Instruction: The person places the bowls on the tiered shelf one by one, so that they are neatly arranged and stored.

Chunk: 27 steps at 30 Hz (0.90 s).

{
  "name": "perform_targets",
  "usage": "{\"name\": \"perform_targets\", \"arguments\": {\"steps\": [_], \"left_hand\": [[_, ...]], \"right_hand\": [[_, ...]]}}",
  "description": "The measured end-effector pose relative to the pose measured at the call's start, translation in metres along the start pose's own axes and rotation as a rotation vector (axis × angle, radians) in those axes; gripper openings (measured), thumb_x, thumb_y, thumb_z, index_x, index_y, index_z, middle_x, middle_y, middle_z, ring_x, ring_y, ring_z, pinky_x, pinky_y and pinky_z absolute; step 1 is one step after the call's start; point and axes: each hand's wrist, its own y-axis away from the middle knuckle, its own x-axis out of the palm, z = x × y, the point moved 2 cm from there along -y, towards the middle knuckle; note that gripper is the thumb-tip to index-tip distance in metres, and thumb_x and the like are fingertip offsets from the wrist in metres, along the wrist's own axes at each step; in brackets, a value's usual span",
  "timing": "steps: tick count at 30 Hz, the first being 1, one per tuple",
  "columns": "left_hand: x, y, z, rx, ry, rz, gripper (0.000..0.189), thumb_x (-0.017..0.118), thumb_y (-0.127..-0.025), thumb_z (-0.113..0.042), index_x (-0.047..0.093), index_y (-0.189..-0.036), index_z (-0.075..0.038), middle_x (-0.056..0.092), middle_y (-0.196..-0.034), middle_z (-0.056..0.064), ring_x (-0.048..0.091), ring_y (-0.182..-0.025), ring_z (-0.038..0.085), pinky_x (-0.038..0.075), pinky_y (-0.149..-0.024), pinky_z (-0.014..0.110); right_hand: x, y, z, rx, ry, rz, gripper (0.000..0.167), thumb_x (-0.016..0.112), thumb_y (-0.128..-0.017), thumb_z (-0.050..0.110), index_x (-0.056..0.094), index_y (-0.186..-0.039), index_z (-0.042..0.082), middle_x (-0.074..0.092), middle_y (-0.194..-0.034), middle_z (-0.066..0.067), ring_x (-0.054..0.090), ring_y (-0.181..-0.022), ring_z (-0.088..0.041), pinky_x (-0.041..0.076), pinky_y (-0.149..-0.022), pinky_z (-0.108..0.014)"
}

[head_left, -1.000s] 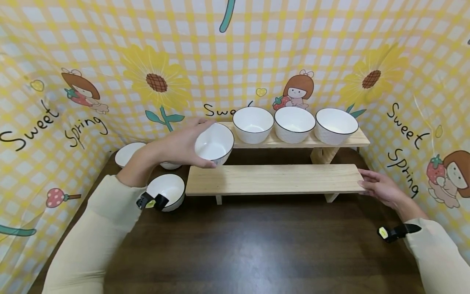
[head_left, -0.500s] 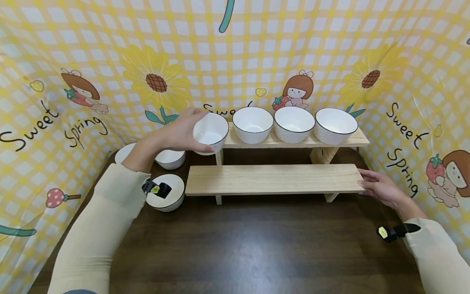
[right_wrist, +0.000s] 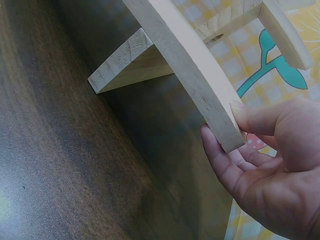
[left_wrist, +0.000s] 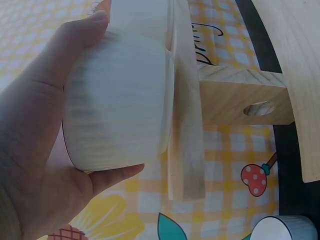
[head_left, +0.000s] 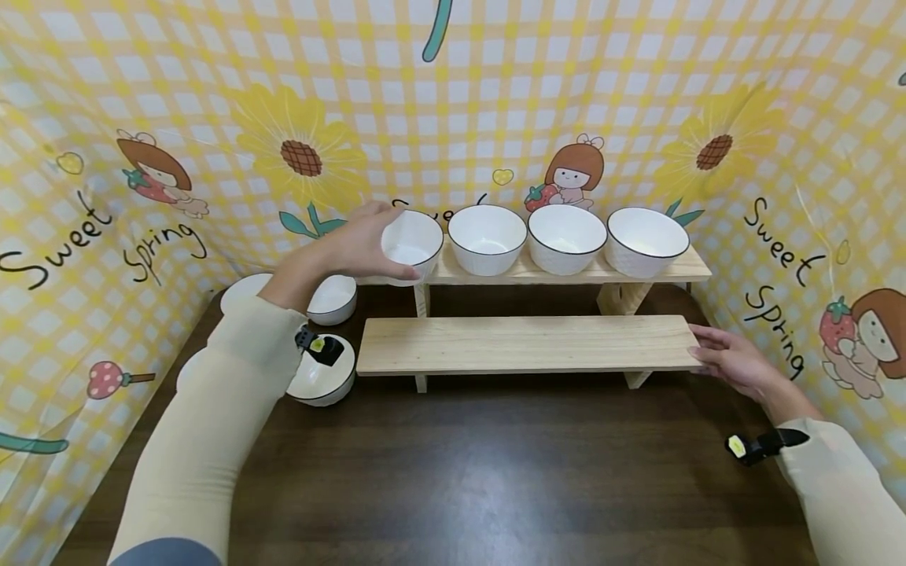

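Note:
My left hand grips a white bowl with a dark rim, thumb on the near side and fingers round the far side. This bowl is at the left end of the upper wooden shelf; in the left wrist view its base is right at the board. To its right three matching bowls stand in a row, the nearest being a white bowl. My right hand pinches the right end of the lower wooden shelf. In the right wrist view, thumb and fingers clasp the board's end.
On the dark table at left, several more bowls stand near my left forearm, among them a front bowl and a bowl behind it. A yellow checked cloth lines the back and sides.
The left hand has carried its bowl up and back from over the lower shelf's left end to the upper shelf's left end. The right hand has stayed on the lower shelf.

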Motion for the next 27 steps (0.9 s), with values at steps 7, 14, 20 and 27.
{"name": "perform_targets", "arguments": {"steps": [7, 14, 20, 27], "left_hand": [[0.004, -0.01, 0.005, -0.003, 0.003, -0.002, 0.113, 0.086, -0.076, -0.048, 0.027, -0.159, 0.001, 0.029, -0.158, 0.023, 0.028, -0.142, 0.037, 0.03, -0.113, 0.053], [0.006, -0.015, 0.008, -0.053, 0.009, 0.017, 0.115, 0.084, -0.077, -0.051, 0.023, -0.16, 0.001, 0.023, -0.161, 0.025, 0.023, -0.147, 0.041, 0.026, -0.116, 0.056], [0.007, -0.019, 0.014, -0.082, 0.001, 0.014, 0.116, 0.082, -0.078, -0.056, 0.022, -0.161, -0.002, 0.018, -0.163, 0.025, 0.02, -0.148, 0.043, 0.025, -0.116, 0.059], [0.01, -0.024, 0.017, -0.08, 0.02, -0.027, 0.115, 0.084, -0.076, -0.055, 0.026, -0.16, -0.001, 0.023, -0.162, 0.022, 0.026, -0.145, 0.04, 0.029, -0.115, 0.057]], "right_hand": [[0.0, 0.0, 0.003, 0.006, 0.006, -0.001, 0.063, 0.045, -0.108, 0.007, 0.009, -0.156, -0.014, 0.021, -0.152, -0.046, 0.058, -0.093, 0.005, 0.055, -0.081, -0.026], [0.0, 0.002, 0.001, 0.0, -0.012, 0.0, 0.064, 0.045, -0.108, 0.008, 0.008, -0.155, -0.016, 0.021, -0.151, -0.046, 0.058, -0.093, 0.006, 0.055, -0.081, -0.025], [-0.001, 0.0, 0.0, 0.011, -0.01, -0.005, 0.064, 0.045, -0.109, 0.008, 0.009, -0.156, -0.014, 0.021, -0.152, -0.045, 0.058, -0.093, 0.006, 0.055, -0.081, -0.026], [-0.003, -0.002, -0.002, 0.013, -0.009, -0.007, 0.063, 0.045, -0.109, 0.007, 0.009, -0.156, -0.014, 0.02, -0.152, -0.046, 0.058, -0.093, 0.006, 0.055, -0.081, -0.026]]}}
